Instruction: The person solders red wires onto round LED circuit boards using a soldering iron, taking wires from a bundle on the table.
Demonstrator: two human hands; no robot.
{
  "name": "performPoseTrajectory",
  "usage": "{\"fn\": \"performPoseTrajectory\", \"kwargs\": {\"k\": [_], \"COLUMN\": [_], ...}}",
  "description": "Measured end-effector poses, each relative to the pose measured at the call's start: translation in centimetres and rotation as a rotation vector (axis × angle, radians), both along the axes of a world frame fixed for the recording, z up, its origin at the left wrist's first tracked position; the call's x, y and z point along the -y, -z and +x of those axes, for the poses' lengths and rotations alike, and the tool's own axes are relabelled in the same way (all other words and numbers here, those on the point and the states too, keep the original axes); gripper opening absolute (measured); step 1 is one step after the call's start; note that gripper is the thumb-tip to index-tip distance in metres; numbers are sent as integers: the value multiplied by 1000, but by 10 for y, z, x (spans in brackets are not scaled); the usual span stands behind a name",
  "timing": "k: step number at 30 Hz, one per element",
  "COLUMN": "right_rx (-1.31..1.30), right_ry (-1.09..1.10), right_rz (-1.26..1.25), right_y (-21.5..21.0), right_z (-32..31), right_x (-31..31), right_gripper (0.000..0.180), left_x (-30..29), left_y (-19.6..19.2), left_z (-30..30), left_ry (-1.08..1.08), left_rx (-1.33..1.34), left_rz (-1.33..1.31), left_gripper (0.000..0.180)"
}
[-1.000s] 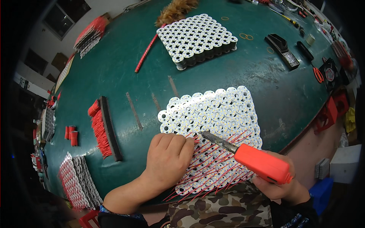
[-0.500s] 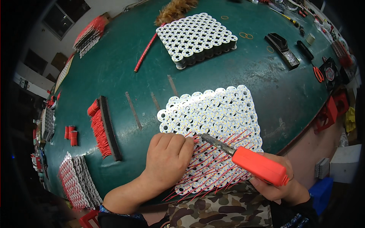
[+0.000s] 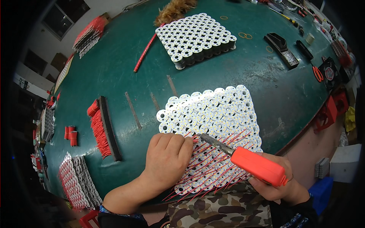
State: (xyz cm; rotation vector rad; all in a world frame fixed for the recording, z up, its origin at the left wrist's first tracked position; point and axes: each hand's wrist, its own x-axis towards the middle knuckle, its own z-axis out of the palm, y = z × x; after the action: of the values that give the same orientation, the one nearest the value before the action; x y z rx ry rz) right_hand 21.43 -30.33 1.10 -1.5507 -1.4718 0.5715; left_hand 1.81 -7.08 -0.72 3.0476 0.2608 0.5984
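In front of me lies a sheet of round white LED boards [image 3: 213, 108] joined in rows. Thin red wires [image 3: 213, 159] fan over its nearer half. My left hand [image 3: 169, 157] is closed at the sheet's left side, and short red wire ends poke out past its thumb and forefinger. My right hand [image 3: 281, 182] grips the red-orange handle of a soldering iron [image 3: 258, 165]. The iron's tip points left and meets the boards right beside the left fingertips. Just what it touches is too small to make out.
A thick stack of round white boards [image 3: 195, 40] stands at the back, by a feather duster [image 3: 175, 13]. Red wires [image 3: 99, 133] lie along a dark bar [image 3: 109, 129] on the left. Wired board panels [image 3: 80, 182] sit near left. Scissors [image 3: 318, 74] rest at far right.
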Motion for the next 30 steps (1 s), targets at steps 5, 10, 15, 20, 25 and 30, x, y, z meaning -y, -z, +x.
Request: {"fn": "performPoseTrajectory", "kwargs": {"k": [5, 10, 15, 20, 25, 30], "right_rx": [87, 55, -34, 39, 16, 13], "right_ry": [8, 7, 19, 76, 43, 55], "right_rz": [77, 99, -6, 96, 43, 74], "right_y": [0, 1, -2, -1, -3, -2], "right_z": [0, 0, 1, 1, 0, -1], "right_x": [-4, -4, 3, 1, 0, 1], "right_gripper": [64, 60, 56, 55, 57, 58], "left_x": [0, 0, -1, 0, 0, 0], "left_y": [0, 0, 1, 3, 1, 0], "left_z": [1, 0, 1, -1, 0, 0], "left_ry": [-3, -6, 8, -14, -17, -12], "left_rx": [1, -10, 8, 14, 8, 13], "left_rz": [-4, -8, 30, 16, 10, 6], "left_gripper": [23, 23, 18, 22, 21, 22]}}
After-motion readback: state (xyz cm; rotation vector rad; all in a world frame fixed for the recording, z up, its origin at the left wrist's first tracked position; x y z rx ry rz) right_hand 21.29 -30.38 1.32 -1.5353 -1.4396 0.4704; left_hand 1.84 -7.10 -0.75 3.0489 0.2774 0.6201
